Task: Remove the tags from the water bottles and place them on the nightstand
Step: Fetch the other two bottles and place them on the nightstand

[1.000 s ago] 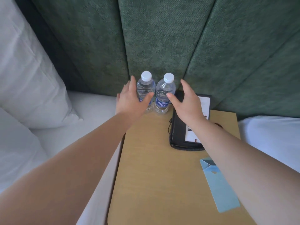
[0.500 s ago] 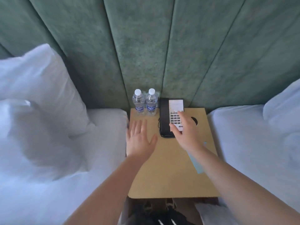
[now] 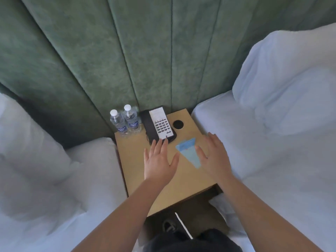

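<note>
Two clear water bottles with white caps and blue labels, the left bottle (image 3: 119,123) and the right bottle (image 3: 131,119), stand side by side at the far left corner of the wooden nightstand (image 3: 160,190). A light blue paper tag (image 3: 190,152) lies flat on the nightstand between my hands. My left hand (image 3: 159,160) hovers over the middle of the nightstand, fingers spread, holding nothing. My right hand (image 3: 214,157) hovers just right of the tag, fingers apart and empty. Both hands are well short of the bottles.
A black phone with a white keypad (image 3: 159,125) sits right of the bottles, and a round black disc (image 3: 178,124) lies beyond it. White beds with pillows (image 3: 283,91) flank the nightstand. A green padded headboard (image 3: 145,51) rises behind.
Both hands drew back from the bottles toward me and spread over the nightstand. The view pulled back and higher, showing both beds and the floor in front.
</note>
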Demonstrator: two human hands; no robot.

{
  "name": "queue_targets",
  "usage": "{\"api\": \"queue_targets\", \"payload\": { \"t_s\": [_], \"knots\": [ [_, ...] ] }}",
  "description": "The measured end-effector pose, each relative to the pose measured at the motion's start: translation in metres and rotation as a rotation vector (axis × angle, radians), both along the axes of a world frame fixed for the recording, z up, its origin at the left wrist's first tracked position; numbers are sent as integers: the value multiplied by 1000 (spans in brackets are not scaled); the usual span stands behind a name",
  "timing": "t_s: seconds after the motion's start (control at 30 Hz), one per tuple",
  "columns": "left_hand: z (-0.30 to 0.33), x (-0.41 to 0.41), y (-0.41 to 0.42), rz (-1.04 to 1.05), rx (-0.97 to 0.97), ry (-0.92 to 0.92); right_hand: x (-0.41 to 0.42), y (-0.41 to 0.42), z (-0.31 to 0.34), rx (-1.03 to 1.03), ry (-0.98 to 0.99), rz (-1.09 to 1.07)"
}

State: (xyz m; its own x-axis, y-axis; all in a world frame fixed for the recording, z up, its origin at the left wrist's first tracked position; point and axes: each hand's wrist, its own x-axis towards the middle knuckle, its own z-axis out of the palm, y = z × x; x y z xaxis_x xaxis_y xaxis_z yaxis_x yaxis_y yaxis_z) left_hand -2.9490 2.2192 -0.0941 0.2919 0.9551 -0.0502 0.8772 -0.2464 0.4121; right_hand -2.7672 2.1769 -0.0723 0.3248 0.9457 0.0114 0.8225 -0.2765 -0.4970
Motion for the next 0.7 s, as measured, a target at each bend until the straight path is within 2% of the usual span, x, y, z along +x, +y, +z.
{"api": "queue_targets", "payload": {
  "t_s": [0.17, 0.33, 0.5, 0.7],
  "knots": [
    [11, 58, -20, -203, 9, 19, 44, -61, 5, 21, 57, -240],
    [20, 134, -83, -425, 2, 15, 90, -161, 12, 36, 73, -482],
    [28, 206, -196, -751, 20, 44, 124, -304, 19, 38, 54, -797],
    [34, 273, -360, -1148, 3, -11, 127, -493, 22, 59, 64, -1206]
  ]
}}
